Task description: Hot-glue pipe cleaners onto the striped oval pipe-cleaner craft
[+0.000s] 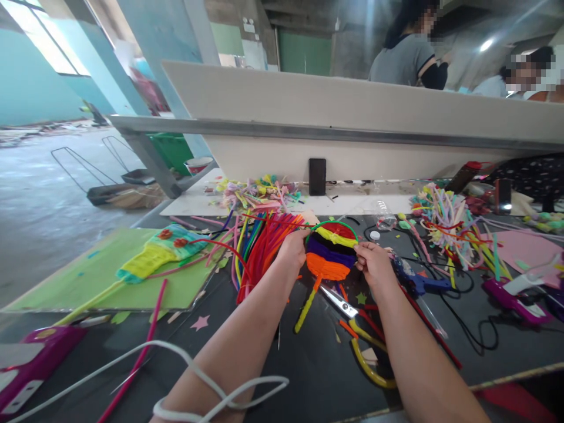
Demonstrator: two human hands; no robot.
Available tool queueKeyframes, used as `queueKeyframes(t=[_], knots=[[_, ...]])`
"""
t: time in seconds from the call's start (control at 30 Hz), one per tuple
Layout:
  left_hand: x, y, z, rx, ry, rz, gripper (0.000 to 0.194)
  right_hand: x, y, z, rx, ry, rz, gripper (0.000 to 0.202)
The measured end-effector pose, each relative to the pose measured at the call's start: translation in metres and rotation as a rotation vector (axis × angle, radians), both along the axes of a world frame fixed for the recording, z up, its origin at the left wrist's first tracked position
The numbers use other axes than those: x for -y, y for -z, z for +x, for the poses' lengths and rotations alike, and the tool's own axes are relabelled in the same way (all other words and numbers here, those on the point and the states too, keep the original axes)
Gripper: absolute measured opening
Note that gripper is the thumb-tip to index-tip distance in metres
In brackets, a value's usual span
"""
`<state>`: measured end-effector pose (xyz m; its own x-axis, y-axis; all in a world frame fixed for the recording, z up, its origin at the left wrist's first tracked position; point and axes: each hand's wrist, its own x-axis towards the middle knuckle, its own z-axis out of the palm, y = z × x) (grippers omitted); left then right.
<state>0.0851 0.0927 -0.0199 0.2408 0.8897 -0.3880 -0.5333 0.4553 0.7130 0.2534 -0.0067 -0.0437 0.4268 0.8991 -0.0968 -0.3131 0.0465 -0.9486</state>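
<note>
A round, striped craft piece (328, 268) is held between two bare hands above a dark worktable (308, 376).

Its left edge is pinched by the left hand (293, 249), whose fingertips are partly hidden, and its right edge is pinched between thumb and fingers of the right hand (374, 264). Red, yellow, black, purple and orange bands are seen within it; its stem (307, 305) is pointed toward the wearer. Scissors (344, 303) are laid near the stem, coloured pipe cleaners (267, 244) are bundled beside the left hand, and a blue glue gun (423, 285) is placed right of the right hand.
</note>
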Motion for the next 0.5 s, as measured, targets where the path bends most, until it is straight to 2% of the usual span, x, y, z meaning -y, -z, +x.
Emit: queueKeyframes(t=[0.13,0.27,0.37,0.5], knots=[[0.001,0.005,0.001,-0.016,-0.039,0.101,0.006,0.000,-0.003,-0.001,-0.009,0.005,0.003,0.018],[0.001,0.006,-0.004,-0.052,0.014,0.184,0.007,0.002,-0.009,-0.005,-0.018,0.012,0.030,0.019],[-0.001,-0.003,-0.014,-0.113,0.119,0.228,0.007,0.005,-0.015,-0.008,-0.023,0.004,0.043,0.022],[-0.004,-0.021,-0.031,-0.234,0.261,0.270,0.013,0.008,-0.021,-0.012,-0.020,-0.043,0.025,0.021]])
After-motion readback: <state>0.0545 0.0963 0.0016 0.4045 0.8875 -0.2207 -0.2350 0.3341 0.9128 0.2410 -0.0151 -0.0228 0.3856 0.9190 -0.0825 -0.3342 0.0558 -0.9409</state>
